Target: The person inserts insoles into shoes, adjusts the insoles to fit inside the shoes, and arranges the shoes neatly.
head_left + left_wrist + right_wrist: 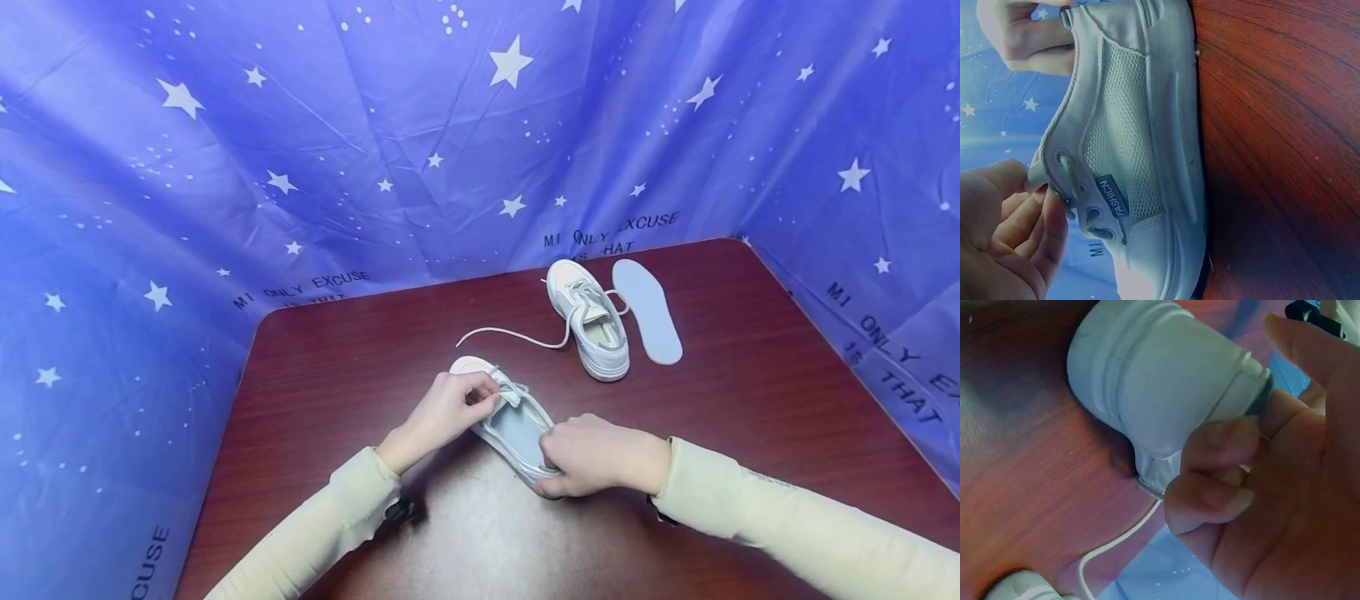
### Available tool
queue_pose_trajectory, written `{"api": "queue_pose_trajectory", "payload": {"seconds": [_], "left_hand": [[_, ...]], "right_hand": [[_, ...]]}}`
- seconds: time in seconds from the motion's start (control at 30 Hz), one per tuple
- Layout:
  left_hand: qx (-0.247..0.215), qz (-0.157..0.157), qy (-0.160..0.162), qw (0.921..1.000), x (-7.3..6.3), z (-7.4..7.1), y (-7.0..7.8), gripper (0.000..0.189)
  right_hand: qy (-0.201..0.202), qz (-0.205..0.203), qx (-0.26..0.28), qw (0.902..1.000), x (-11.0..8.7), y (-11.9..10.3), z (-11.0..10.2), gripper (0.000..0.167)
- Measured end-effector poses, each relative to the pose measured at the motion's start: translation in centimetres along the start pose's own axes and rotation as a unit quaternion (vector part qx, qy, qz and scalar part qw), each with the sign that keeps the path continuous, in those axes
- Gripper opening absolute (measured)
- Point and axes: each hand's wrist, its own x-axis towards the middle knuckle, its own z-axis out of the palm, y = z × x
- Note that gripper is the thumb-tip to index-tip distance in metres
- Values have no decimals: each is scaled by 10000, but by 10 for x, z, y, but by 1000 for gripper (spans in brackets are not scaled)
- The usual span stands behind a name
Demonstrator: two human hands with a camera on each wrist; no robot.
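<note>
Reddish-brown tabletop with visible wood grain and 2 rounded far corners. Blue-violet fabric hangs behind it and along the left and right sides, creased in folds and printed with white stars, clusters of dots and dark capital lettering. A pale patch of reflected light lies on the near part of the surface.

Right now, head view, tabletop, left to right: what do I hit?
Left hand → nearer white lace-up sneaker, gripped by both hands → farther white lace-up sneaker → loose pale gray insole.
</note>
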Motion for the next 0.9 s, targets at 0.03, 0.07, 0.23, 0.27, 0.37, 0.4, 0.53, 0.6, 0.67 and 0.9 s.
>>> {"api": "queue_pose_trajectory", "payload": {"seconds": [0.03,0.07,0.23,0.27,0.37,0.4,0.53,0.6,0.67,0.9], "left_hand": [[11,0,-5,10000,0,1,0,5],[35,-9,-17,10000,0,1,-1,5],[60,6,-2,10000,0,1,0,5],[65,14,8,10000,0,1,0,5],[79,37,44,10000,0,0,2,5],[90,33,48,9999,0,0,2,5],[91,22,60,9999,0,1,2,5],[68,2,69,10000,0,1,1,5],[44,-17,76,10000,0,2,1,5],[43,-33,81,10000,-1,1,3,5]], "right_hand": [[29,-47,13,10000,-1,1,1,45],[80,-128,-4,9999,-1,2,2,45],[440,-567,-225,9972,-5,9,5,45],[448,-607,-231,9969,-5,10,5,45],[316,-589,-172,9976,-6,10,4,44],[237,-538,-143,9982,-7,9,3,43],[34,-269,-62,9996,-8,6,1,40],[-35,-107,37,9999,-8,4,1,39],[-65,-28,96,9999,-9,3,2,40],[97,-269,-14,9996,-9,7,7,40]]}}
